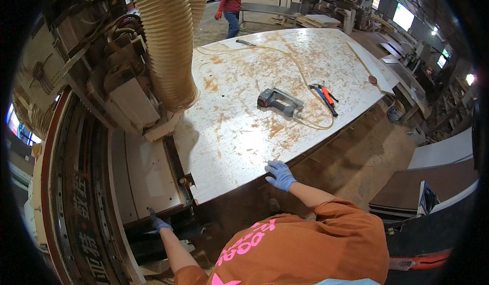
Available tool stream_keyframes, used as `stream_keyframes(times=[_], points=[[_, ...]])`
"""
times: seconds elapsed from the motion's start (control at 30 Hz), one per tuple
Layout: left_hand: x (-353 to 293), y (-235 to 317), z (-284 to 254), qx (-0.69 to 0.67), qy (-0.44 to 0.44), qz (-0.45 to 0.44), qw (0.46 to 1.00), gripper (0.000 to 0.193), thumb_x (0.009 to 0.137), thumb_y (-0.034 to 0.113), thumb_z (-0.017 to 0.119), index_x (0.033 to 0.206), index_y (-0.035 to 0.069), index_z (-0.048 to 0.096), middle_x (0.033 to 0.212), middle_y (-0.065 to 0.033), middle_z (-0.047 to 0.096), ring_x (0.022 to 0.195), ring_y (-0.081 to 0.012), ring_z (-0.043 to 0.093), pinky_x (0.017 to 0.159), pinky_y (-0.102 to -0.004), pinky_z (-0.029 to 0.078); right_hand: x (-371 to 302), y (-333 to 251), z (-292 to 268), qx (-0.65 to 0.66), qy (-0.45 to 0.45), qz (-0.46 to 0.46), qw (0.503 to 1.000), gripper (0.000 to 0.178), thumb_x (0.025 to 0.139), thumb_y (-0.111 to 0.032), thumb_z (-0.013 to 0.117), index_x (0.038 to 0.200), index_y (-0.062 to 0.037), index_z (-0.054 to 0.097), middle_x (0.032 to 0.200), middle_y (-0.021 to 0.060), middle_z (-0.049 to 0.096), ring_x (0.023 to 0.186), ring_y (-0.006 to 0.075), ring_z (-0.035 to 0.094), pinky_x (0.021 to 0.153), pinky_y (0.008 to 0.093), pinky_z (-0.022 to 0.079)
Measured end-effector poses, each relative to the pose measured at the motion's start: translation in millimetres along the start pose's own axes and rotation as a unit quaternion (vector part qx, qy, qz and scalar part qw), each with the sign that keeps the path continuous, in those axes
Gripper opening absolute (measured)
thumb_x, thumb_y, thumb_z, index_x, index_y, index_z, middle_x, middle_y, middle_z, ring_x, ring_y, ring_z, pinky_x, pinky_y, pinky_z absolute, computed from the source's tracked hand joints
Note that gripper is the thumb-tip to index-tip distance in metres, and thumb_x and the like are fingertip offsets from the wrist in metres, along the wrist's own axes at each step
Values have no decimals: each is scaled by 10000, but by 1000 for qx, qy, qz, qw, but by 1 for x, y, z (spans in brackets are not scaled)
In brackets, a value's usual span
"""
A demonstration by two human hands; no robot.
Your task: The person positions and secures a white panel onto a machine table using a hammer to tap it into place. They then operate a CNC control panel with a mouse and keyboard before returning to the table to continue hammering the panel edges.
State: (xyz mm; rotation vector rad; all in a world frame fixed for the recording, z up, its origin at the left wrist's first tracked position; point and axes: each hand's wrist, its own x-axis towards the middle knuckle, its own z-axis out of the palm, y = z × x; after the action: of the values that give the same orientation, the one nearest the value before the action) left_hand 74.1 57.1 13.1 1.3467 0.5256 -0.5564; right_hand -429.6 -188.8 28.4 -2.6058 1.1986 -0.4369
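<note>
My right hand [281, 176], in a blue glove, rests on the near edge of a large white board [229, 170] with scuffed brown patches. Its fingers lie apart on that edge, holding nothing. Lower on the left, my left hand [162, 223], also gloved in blue, is at the near edge of a pale panel [147, 178] on the machine bed. One fingertip shows dark at the panel's corner; the other fingers are mostly hidden. Farther back on the white board lie a grey and black nail gun [281, 102] and hand tools with orange and blue handles [326, 97].
A thick ribbed hose [165, 40] hangs from the machine head at the left. A thin yellowish air hose [300, 71] loops across the board. A long strip [361, 60] lies at the far right. A person in red [232, 2] stands beyond. Brown sheets [407, 190] are stacked at right.
</note>
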Motion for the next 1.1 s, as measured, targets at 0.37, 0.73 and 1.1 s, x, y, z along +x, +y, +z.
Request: stream_keyframes(times=[0.37, 0.73, 1.1], points=[[17, 4, -17, -57, -73, -10, 996, 970, 733, 533, 750, 1480, 140, 272, 1501, -93, 319, 1346, -336, 324, 1070, -583, 297, 8, 1, 18, -3, 59, -67, 996, 447, 788, -309, 676, 1164, -76, 610, 1287, 190, 527, 1184, 378, 477, 1038, 461, 361], [-22, 14, 2, 4, 112, -16, 994, 1104, 672, 448, 829, 1495, 168, 148, 1475, -111, 318, 1241, -328, 443, 923, -548, 476, 4, 5, 13, -4, 22, -51, 998, 478, 819, -281, 670, 1239, -74, 576, 1349, 185, 492, 1257, 372, 435, 1070, 450, 335], [-1, 3, -2, 20, 31, -12, 999, 1182, 634, 543, 810, 1500, 162, 102, 1462, -158, 310, 1192, -381, 464, 891, -548, 499, 6, 2, 3, 6, 17, -28, 999, 457, 835, -338, 652, 1217, -94, 589, 1338, 155, 502, 1260, 361, 437, 1084, 452, 316]])
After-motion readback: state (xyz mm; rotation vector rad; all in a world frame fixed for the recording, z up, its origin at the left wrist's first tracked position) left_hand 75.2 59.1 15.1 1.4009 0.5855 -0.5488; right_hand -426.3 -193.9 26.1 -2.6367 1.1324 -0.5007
